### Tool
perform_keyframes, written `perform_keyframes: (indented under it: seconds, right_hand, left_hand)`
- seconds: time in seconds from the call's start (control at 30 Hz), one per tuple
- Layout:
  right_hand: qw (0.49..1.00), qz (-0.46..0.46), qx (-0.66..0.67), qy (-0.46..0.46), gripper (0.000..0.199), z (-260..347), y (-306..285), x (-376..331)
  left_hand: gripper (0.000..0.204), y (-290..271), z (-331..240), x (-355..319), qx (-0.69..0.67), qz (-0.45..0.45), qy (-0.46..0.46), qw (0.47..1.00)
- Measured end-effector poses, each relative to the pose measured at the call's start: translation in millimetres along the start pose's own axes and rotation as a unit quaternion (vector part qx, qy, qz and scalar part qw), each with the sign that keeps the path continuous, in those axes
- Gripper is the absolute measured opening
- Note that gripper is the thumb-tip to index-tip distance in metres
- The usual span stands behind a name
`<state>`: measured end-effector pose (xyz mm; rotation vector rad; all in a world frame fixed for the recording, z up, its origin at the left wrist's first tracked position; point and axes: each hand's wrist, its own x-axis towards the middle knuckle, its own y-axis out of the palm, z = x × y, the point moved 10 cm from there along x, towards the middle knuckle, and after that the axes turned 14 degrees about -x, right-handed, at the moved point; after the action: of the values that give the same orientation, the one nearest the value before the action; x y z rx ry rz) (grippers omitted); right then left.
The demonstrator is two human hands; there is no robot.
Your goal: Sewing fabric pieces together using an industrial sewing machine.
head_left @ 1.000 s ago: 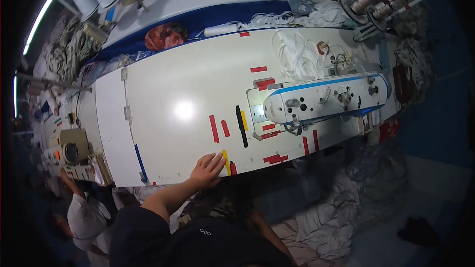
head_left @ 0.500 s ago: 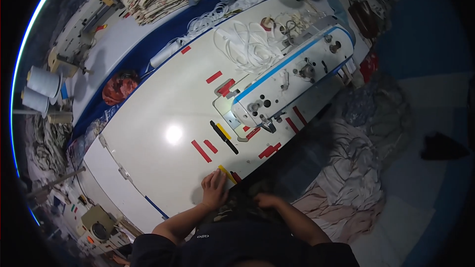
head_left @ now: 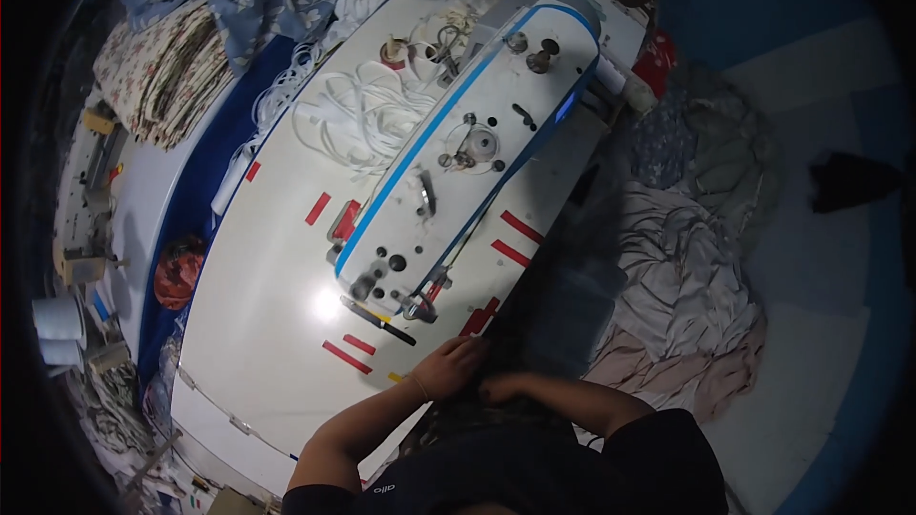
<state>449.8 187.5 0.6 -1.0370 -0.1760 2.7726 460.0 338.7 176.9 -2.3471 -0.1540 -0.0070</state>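
My left hand [head_left: 450,369] is at the near edge of the white sewing table [head_left: 258,277], by a strip of red tape. Its fingertips run into shadow at the edge, so their grip is hidden. Close to its right, my right hand [head_left: 499,388] is low over my lap, fingers curled inward; whatever they hold, if anything, is lost in the dark. Beyond both hands stands a white sewing machine [head_left: 448,191] with a blue stripe. A black strip [head_left: 377,320] lies on the table below the machine's near end, beside yellow tape.
White cord [head_left: 358,119] lies in loops left of the machine. Folded floral fabric [head_left: 176,72] is piled at the far left. Crumpled pale cloth [head_left: 682,277] lies to the right of the table. Thread cones [head_left: 59,319] stand at the left rim.
My view has shifted, so the machine now appears lower and further left. My left hand has left the yellow tape on the tabletop and moved right to the edge, closer to my right hand.
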Motion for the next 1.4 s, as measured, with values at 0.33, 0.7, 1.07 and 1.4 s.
perform_keyframes:
  seconds: [0.33, 0.7, 1.07, 1.4]
  right_hand:
    - [0.785, -0.51, 0.247, 0.249, 0.042, -189, -93, -66]
    - [0.887, -0.343, 0.266, 0.157, 0.049, -237, -102, 14]
    - [0.92, -0.353, 0.149, 0.079, 0.044, -232, -148, 40]
    - [0.931, -0.363, -0.017, 0.044, 0.04, -204, -214, 27]
  left_hand:
    - [0.043, -21, 19, 32, -0.035, 0.029, -0.025, 0.999]
    - [0.041, -11, 25, 39, 0.001, 0.138, -0.09, 0.986]
    - [0.04, -1, 15, 24, 0.037, 0.151, -0.093, 0.984]
    - [0.043, 54, 6, -27, 0.08, 0.13, -0.063, 0.986]
